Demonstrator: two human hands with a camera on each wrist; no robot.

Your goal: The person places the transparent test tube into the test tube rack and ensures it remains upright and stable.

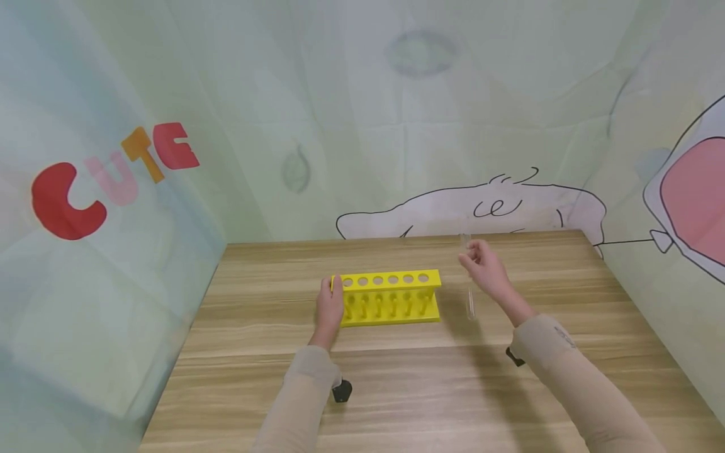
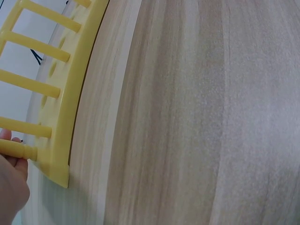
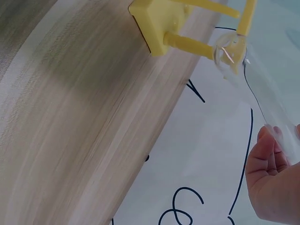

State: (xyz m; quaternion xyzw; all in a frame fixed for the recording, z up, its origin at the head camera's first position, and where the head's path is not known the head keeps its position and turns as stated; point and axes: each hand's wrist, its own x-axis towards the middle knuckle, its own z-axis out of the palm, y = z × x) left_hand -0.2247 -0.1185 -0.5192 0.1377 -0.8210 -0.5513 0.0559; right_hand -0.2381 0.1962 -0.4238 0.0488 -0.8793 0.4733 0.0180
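A yellow test tube rack stands upright on the table, with a row of round holes in its top bar and pegs along its base. My left hand grips the rack's left end; in the left wrist view, fingers curl around its end post. To the right of the rack, my right hand pinches a clear glass test tube near its upper end. The tube hangs roughly upright with its rounded bottom low. In the right wrist view that rounded end overlaps the rack's end post.
The wood-grain table reaches back to a pale cloth backdrop with printed letters and cartoon drawings. A dark wrist device shows under the left sleeve, and another under the right one.
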